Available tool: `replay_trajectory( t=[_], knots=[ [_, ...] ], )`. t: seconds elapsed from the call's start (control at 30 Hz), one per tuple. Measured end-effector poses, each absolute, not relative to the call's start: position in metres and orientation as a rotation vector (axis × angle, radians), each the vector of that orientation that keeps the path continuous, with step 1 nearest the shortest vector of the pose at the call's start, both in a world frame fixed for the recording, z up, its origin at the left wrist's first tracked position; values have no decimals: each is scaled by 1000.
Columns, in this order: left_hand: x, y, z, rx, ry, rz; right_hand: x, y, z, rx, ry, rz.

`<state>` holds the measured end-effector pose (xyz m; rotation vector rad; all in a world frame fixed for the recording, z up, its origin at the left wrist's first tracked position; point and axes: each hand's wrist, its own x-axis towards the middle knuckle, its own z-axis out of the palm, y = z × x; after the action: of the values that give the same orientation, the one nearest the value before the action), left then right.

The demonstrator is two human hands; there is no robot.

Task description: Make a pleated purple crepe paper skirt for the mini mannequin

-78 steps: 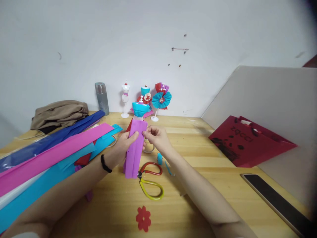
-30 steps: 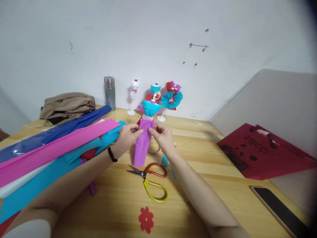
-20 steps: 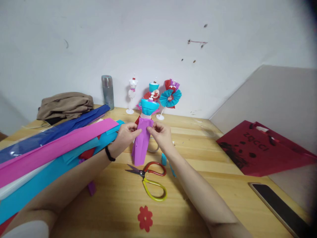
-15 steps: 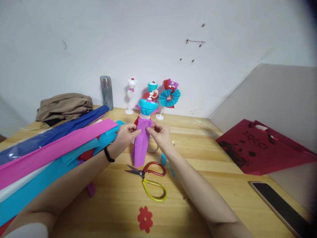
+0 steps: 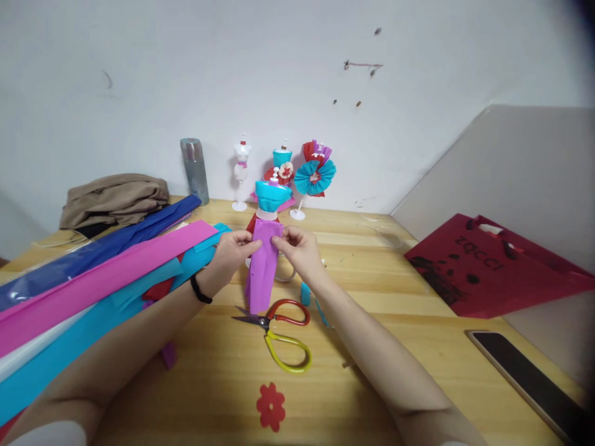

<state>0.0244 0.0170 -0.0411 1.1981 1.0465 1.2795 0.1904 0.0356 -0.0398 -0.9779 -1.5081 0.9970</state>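
A strip of purple crepe paper (image 5: 263, 272) hangs down in front of a small dress form with a turquoise top (image 5: 273, 196). My left hand (image 5: 235, 249) pinches the strip's upper left edge between thumb and fingers. On the other edge, my right hand (image 5: 297, 246) grips it the same way, its thumb on the front. A bit of red paper shows behind the purple at the waist. Just below the strip lie scissors (image 5: 264, 323) with one red and one yellow handle, blades apart. Nearest me is a red paper flower (image 5: 270, 407).
Several folded crepe strips, a pink one (image 5: 116, 272) on top, lie at the left. A brown cloth (image 5: 116, 201) and a grey bottle (image 5: 195, 173) stand behind them. More dress forms, including a white one (image 5: 242, 170), line the wall. At right are a red bag (image 5: 488, 266) and a phone (image 5: 520, 371).
The whole view has shifted slightly, so things sit a little further left and up. Both hands keep their hold on the purple strip, which hangs much as before.
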Motion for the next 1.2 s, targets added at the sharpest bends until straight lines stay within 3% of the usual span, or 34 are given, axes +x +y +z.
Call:
replay_trajectory(
  t=[1.2],
  knots=[
    [21, 21, -49, 1407, 1076, 1403, 191, 36, -42, -914, -1474, 1029]
  ],
)
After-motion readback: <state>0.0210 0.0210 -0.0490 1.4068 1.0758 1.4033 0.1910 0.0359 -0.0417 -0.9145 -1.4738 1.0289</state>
